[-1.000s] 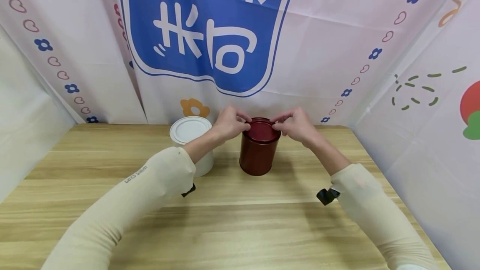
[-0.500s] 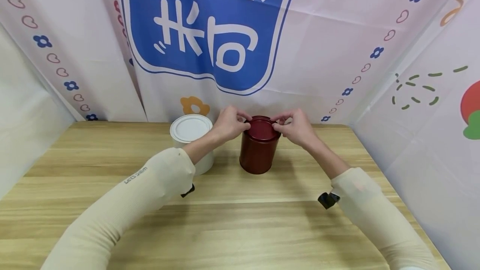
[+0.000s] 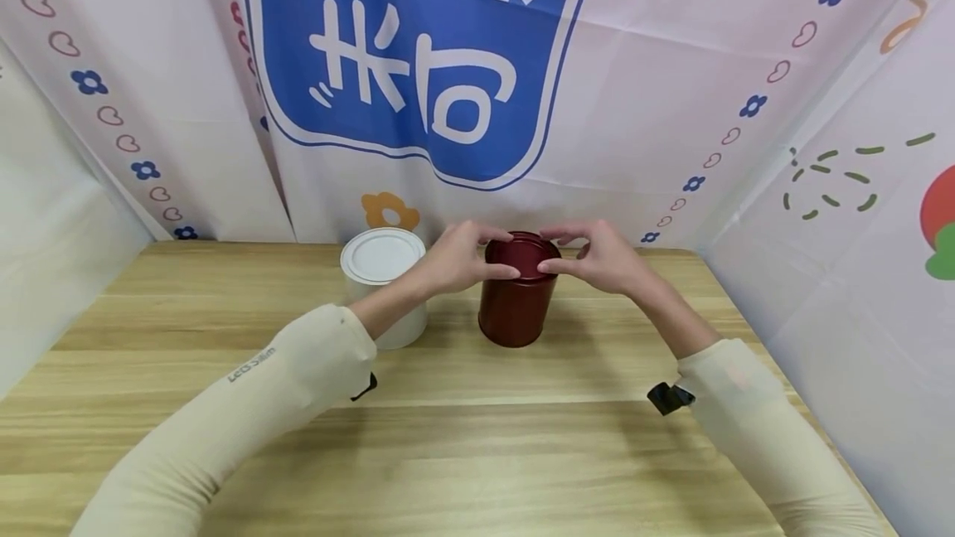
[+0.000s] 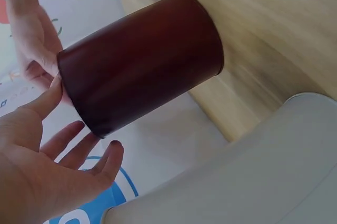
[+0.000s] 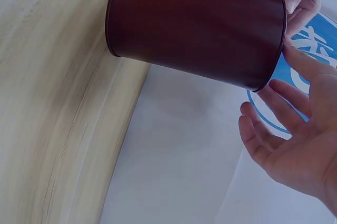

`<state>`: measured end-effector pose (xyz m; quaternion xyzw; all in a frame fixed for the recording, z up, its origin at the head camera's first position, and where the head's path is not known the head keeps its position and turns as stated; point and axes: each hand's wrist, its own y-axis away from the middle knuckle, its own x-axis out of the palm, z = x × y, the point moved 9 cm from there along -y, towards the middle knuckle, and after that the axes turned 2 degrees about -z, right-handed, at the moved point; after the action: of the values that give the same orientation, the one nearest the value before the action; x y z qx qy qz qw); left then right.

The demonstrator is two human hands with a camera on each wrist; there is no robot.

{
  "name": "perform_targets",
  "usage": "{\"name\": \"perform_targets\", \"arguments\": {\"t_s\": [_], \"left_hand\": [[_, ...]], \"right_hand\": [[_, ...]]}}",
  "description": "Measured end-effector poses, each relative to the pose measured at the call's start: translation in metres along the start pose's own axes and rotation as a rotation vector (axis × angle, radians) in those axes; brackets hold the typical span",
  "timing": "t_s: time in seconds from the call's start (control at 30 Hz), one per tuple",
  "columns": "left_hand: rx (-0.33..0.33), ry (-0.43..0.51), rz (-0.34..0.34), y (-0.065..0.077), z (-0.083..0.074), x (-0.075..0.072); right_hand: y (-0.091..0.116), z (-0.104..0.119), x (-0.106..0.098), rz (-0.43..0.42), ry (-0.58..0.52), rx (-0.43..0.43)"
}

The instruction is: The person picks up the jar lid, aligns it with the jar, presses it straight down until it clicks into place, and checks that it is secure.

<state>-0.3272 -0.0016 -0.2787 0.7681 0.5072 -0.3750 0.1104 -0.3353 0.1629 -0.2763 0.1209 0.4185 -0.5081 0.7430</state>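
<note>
A dark red can (image 3: pixel 515 313) with a dark red lid (image 3: pixel 524 255) stands upright at the back of the wooden table. My left hand (image 3: pixel 455 259) is at the left side of its top, thumb by the near rim and forefinger by the far rim. Opposite it, my right hand (image 3: pixel 604 259) mirrors this on the right side. In the left wrist view, the thumb of my left hand (image 4: pixel 47 155) touches the can's rim, with the other fingers spread and loosely bent. The right wrist view has my right hand (image 5: pixel 305 113) lying likewise at the can (image 5: pixel 195 24).
A white can (image 3: pixel 383 259) with a white lid stands left of the red can, partly behind my left forearm. Behind both cans hangs a printed cloth (image 3: pixel 634 89). The wooden table (image 3: pixel 477 454) extends toward me, and another cloth wall (image 3: pixel 843 288) rises on the right.
The thumbs and forefingers of both hands have spread apart, from pinching near the far edge of the lid to spanning its top. The red can and the white can stay in place.
</note>
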Motion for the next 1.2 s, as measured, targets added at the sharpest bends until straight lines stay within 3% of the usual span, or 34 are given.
{"name": "perform_targets", "arguments": {"t_s": [0.37,1.2], "left_hand": [[-0.034,-0.027,-0.002,-0.0015,0.0021,0.0038],[-0.054,0.008,-0.006,-0.0005,0.0044,0.0021]], "right_hand": [[0.0006,-0.0011,-0.0002,0.02,-0.016,0.003],[0.0034,-0.0034,0.0047,-0.004,0.025,0.01]]}}
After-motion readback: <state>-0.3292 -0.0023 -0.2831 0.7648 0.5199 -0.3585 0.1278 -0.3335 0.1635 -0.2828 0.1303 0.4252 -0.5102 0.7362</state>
